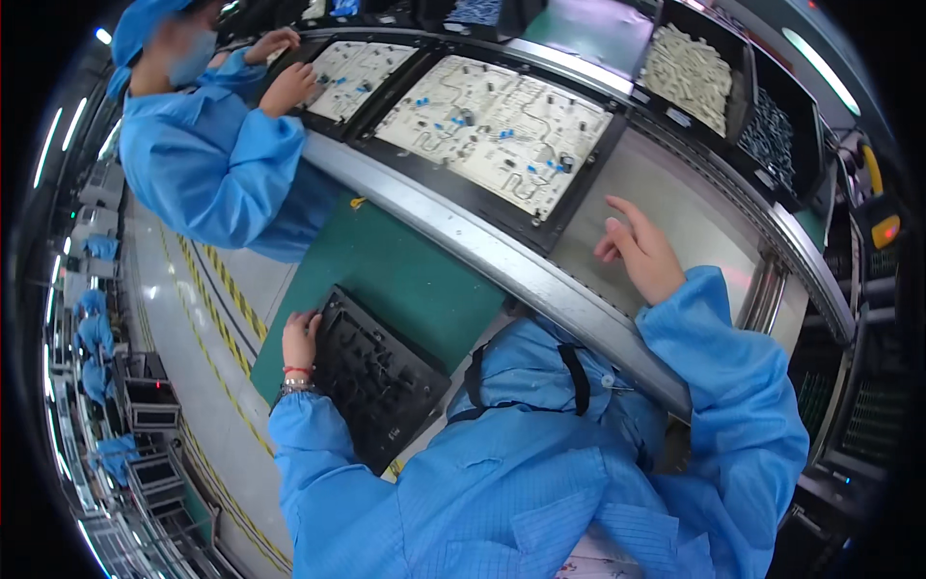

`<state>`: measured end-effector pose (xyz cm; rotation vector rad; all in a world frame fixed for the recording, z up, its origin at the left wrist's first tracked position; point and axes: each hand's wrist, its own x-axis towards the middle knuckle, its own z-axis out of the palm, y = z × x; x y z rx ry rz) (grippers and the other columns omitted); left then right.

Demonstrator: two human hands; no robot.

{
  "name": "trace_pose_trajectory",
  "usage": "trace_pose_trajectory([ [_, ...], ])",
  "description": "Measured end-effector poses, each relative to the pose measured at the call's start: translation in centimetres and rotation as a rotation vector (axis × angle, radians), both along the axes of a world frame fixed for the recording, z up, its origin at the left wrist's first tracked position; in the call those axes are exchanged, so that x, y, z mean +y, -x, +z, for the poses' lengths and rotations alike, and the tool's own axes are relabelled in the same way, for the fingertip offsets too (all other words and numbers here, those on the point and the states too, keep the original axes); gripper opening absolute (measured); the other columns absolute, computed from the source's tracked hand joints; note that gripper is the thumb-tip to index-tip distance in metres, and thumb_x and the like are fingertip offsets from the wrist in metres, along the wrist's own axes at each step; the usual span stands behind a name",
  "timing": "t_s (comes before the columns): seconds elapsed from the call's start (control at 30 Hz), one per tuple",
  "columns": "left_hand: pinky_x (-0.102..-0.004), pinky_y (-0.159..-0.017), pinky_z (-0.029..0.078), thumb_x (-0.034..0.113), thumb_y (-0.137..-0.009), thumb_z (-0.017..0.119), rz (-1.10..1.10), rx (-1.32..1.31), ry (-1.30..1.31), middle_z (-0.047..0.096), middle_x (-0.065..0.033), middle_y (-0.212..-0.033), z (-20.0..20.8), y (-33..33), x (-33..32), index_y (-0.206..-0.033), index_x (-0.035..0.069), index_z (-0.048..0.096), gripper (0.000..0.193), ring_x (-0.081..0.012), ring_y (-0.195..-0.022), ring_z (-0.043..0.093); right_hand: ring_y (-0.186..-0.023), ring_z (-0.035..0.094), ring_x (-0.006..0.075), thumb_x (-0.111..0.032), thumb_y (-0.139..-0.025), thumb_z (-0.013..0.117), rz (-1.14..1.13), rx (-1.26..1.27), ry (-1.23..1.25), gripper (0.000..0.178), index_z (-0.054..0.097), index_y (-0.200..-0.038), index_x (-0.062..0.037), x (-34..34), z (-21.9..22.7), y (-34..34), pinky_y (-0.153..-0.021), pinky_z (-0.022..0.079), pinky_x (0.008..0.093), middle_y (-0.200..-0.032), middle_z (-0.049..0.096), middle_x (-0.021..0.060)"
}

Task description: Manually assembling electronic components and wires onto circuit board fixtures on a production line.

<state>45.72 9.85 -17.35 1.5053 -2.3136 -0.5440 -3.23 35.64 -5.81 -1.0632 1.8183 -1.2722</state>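
At the lower left, a black tray (371, 372) with moulded recesses lies tilted over a green work surface (405, 265). My left hand (301, 338) is closed on its upper left edge, fingertips over the rim. To the right, my right hand (644, 253) hovers over the conveyor bed (666, 198), its index finger stretched out and nothing visible in it. Just left of that hand, a white circuit board panel (497, 121) with blue and black components sits in a black frame on the line. A second board panel (359, 77) lies farther left, by a co-worker's hands.
A co-worker in blue (207, 164) stands at the upper left. Beyond the line are a bin of off-white parts (687, 72) and a bin of dark metal-looking parts (769, 135). A metal rail (453, 227) runs between the line and me.
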Motion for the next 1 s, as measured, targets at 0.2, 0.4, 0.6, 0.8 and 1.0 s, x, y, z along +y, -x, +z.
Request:
trace_pose_trajectory([
  [0.2, -0.0420, -0.068, 0.046, 0.018, -0.091, 0.054, -0.021, -0.276, 0.542, 0.056, -0.0134, -0.095, 0.1, 2.2, 2.9, -0.091, 0.004, 0.059, 0.015, -0.0356, -0.082, 0.057, -0.072, 0.059, 0.0149, -0.020, -0.099, 0.043, 0.040, 0.124, 0.019, 0.037, 0.044, -0.131, -0.0009, 1.1, 0.1, -0.9, -0.071, 0.047, 0.0275, -0.076, 0.063, 0.0093],
  [0.4, -0.0407, -0.073, 0.048, 0.013, -0.092, 0.053, 0.032, -0.280, 0.558, 0.055, -0.0157, -0.105, 11.8, 8.0, 11.9, -0.103, 0.003, 0.055, 0.016, -0.0376, -0.092, 0.057, -0.079, 0.063, 0.0248, -0.023, -0.096, 0.047, 0.299, 0.339, 0.085, 0.039, 0.045, -0.129, -0.0013, 2.2, 1.1, -2.1, -0.073, 0.049, 0.0345, -0.085, 0.064, 0.0127],
  [0.6, -0.0399, -0.076, 0.047, 0.020, -0.092, 0.058, -0.262, 0.081, 0.871, 0.055, -0.0199, -0.102, 18.3, 14.5, 17.3, -0.107, -0.004, 0.058, 0.029, -0.0359, -0.089, 0.057, -0.081, 0.062, 0.0309, -0.029, -0.093, 0.053, 0.533, 0.523, 0.562, 0.045, 0.046, -0.127, -0.0003, 3.2, 1.6, -6.5, -0.075, 0.049, 0.0381, -0.090, 0.062, 0.0150],
  [0.8, -0.0397, -0.088, 0.042, 0.033, -0.091, 0.058, -0.492, 0.447, 0.668, 0.054, -0.0216, -0.110, 22.4, 20.7, 18.7, -0.116, -0.007, 0.054, 0.047, -0.0322, -0.100, 0.054, -0.084, 0.065, 0.0256, -0.019, -0.092, 0.059, 0.286, 0.041, 0.250, 0.034, 0.047, -0.116, 0.0013, 9.9, 6.1, -7.9, -0.078, 0.051, 0.0325, -0.095, 0.064, 0.0140],
  [1.0, -0.0442, -0.111, 0.020, 0.041, -0.096, 0.042, -0.485, 0.438, 0.764, 0.033, -0.0247, -0.144, 24.6, 25.7, 17.0, -0.141, -0.008, 0.026, 0.068, -0.0361, -0.133, 0.035, -0.077, 0.064, 0.0170, -0.019, -0.095, 0.053, -0.417, -0.401, 0.465, 0.029, 0.049, -0.118, -0.0005, 18.1, 5.9, -2.9, -0.068, 0.056, 0.0297, -0.093, 0.064, 0.0142],
])
